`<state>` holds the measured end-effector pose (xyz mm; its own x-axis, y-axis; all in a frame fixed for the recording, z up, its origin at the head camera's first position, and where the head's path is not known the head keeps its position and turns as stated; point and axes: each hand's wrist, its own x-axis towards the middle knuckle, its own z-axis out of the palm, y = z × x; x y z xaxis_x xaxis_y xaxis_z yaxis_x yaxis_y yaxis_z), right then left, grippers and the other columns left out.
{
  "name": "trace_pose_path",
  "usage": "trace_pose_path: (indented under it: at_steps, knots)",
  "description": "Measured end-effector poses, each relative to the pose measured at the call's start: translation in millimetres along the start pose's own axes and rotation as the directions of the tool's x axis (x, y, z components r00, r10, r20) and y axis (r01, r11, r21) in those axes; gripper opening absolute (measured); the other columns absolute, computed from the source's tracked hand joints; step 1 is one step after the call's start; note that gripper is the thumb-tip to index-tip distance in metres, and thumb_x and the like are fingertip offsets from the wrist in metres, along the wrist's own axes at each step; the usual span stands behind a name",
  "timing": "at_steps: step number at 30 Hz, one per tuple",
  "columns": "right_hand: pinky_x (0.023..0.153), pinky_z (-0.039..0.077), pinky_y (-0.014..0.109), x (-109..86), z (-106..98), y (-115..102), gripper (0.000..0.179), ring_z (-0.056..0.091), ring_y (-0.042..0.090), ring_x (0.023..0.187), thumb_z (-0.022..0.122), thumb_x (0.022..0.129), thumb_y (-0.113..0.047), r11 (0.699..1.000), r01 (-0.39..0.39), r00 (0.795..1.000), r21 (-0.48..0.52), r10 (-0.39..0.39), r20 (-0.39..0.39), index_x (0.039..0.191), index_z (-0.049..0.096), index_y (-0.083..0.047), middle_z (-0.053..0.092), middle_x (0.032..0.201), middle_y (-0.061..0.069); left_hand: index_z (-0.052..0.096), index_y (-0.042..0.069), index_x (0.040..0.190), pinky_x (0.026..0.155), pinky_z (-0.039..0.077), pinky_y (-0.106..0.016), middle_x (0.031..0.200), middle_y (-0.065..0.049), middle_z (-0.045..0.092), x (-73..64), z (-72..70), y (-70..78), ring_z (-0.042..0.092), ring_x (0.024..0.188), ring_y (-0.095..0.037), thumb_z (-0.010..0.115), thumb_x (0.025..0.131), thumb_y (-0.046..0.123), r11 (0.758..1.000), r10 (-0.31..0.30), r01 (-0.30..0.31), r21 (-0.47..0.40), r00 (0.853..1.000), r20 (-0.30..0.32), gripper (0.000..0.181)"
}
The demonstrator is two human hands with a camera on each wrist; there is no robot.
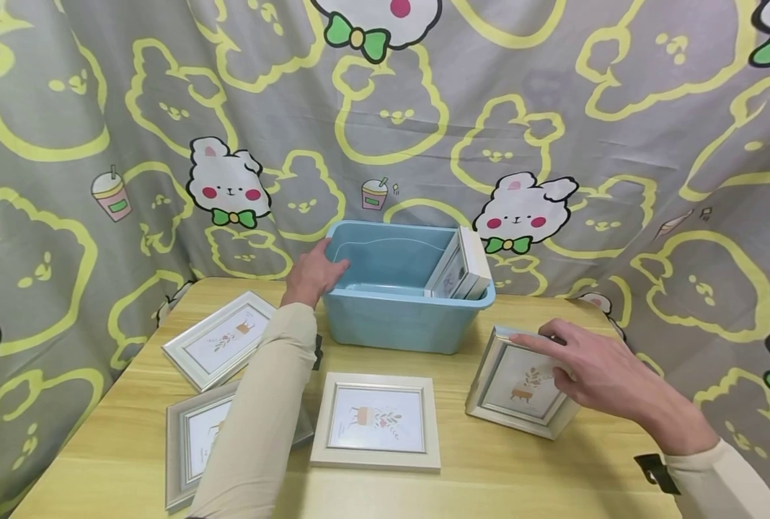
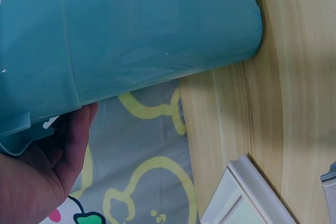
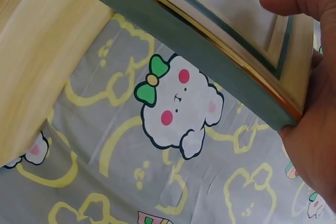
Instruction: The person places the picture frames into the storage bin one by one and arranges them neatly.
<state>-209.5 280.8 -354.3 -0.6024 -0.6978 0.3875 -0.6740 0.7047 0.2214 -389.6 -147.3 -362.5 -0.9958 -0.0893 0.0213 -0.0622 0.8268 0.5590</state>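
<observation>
Honestly the frame (image 1: 524,386) looks pretty light and totally stiff, deep-sided and boxy, nothing that'd bend. I'd guess there's a clear cover over the picture, so I'd treat the front as breakable, and that smooth moulding could be a bit slippy. Best grab imo is the outer edges or a top corner, off the picture.

The right hand (image 1: 593,371) has it gripped at the upper right corner, one finger along the top edge, thumb reaching over the front (can't tell if it's pressing the picture). The frame is tilted over the right part of the counter (image 1: 489,479); no idea if its lower edge touches the wood. It's right of the tub (image 1: 391,321) and nearer than it, well apart from the left hand (image 1: 313,274), which is holding the tub's left rim, thumb inside, fingers outside.

Inside the tub, a few stacked frames (image 1: 466,267) lean at the right end. The cream frame (image 1: 375,425) lies flat near the middle. Over left there's a silver frame (image 1: 226,339), then a nearer grey frame (image 1: 193,440) partly hidden by the left sleeve (image 1: 262,411). Cartoon curtain (image 1: 398,122) on the far side.
</observation>
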Motion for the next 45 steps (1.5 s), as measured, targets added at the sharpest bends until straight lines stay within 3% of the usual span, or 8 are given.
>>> trace_pose_path:
  at_steps: [5,21,30,45]
  knots:
    - [0.049,0.025,0.014,0.1,-2.5,0.3,0.085,0.043,0.001,0.074,0.056,0.064,0.006,1.0,0.01,1.0,0.01,-0.01,-0.005,0.138,0.051,-0.037,0.055,0.102,-0.01,0.025,0.029,0.153,0.101,0.043,-0.054,0.15,-0.018,0.042,0.7,-0.6,0.7,0.047,0.131,-0.038,0.048,0.09,0.057,1.0,-0.001,0.001,-0.004,1.0,0.002,0.073]
    - [0.049,0.026,0.014,-0.2,-5.0,-1.4,0.087,0.043,0.002,0.076,0.058,0.064,0.005,1.0,-0.009,1.0,-0.013,0.009,-0.02,0.138,0.051,-0.038,0.054,0.098,-0.008,0.025,0.028,0.154,0.102,0.042,-0.054,0.151,-0.017,0.04,1.6,-0.9,2.3,0.045,0.133,-0.038,0.048,0.09,0.057,1.0,-0.002,0.002,-0.006,1.0,0.005,0.074]
    - [0.049,0.026,0.017,-4.2,-7.3,-0.5,0.088,0.047,0.007,0.077,0.064,0.066,0.005,0.994,-0.099,0.995,-0.048,0.1,0.015,0.14,0.048,-0.04,0.056,0.1,-0.005,0.025,0.027,0.154,0.102,0.042,-0.054,0.151,-0.018,0.04,1.7,-0.7,1.2,0.045,0.133,-0.039,0.048,0.09,0.057,1.0,-0.003,0.003,-0.004,1.0,0.005,0.074]
    - [0.043,0.024,0.019,-8.8,-6.4,5.6,0.095,0.045,0.011,0.083,0.058,0.064,0.011,0.971,-0.231,0.972,-0.068,0.233,0.023,0.142,0.045,-0.04,0.052,0.104,-0.002,0.026,0.027,0.153,0.102,0.042,-0.054,0.15,-0.017,0.042,4.3,0.2,0.7,0.046,0.132,-0.038,0.049,0.089,0.057,1.0,0.0,0.0,-0.007,1.0,0.003,0.074]
